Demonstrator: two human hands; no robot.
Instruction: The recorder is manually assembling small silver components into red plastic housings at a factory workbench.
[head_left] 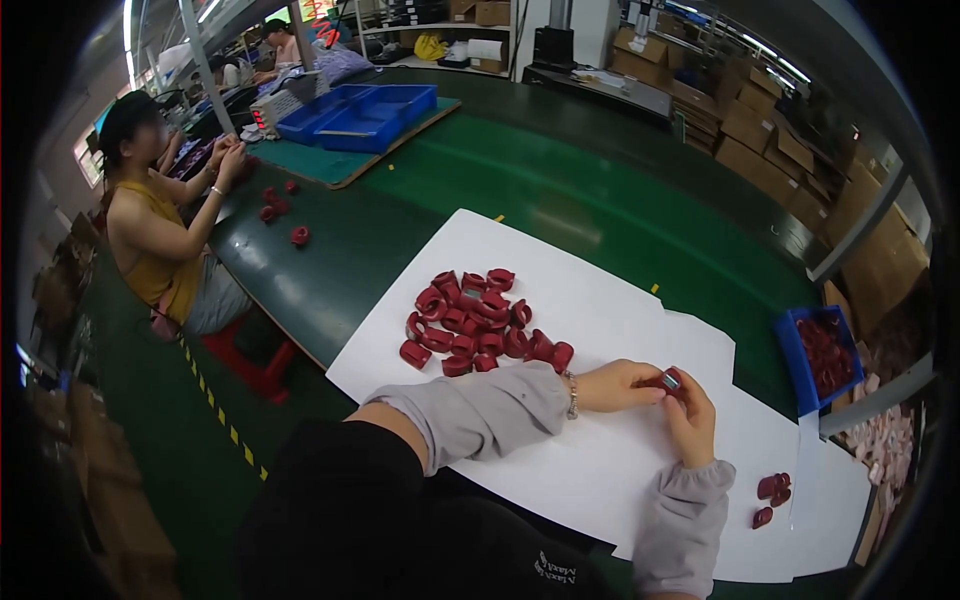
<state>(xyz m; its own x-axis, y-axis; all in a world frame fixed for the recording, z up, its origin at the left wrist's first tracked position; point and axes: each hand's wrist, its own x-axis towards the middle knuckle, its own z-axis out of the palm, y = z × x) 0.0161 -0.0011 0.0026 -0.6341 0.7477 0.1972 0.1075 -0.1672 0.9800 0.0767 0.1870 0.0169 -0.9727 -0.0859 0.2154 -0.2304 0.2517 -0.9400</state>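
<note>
My left hand (618,385) reaches in from the left, a beaded bracelet at its wrist. My right hand (692,420) comes up from below. Between them, both sets of fingertips hold one small dark red ring-shaped band (671,379), which shows a small greyish face on its upper side. To the left, a pile of dark red bands (470,322) like it lies on the white sheet (610,470). A few more bands (773,488) rest on the sheet at the right, beyond my right sleeve.
A blue bin (820,392) full of dark red pieces stands at the right edge. At the far left a co-worker (165,230) sits by the green table (300,300), near a few red bands (275,205). Blue trays (365,118) lie on a mat beyond.
</note>
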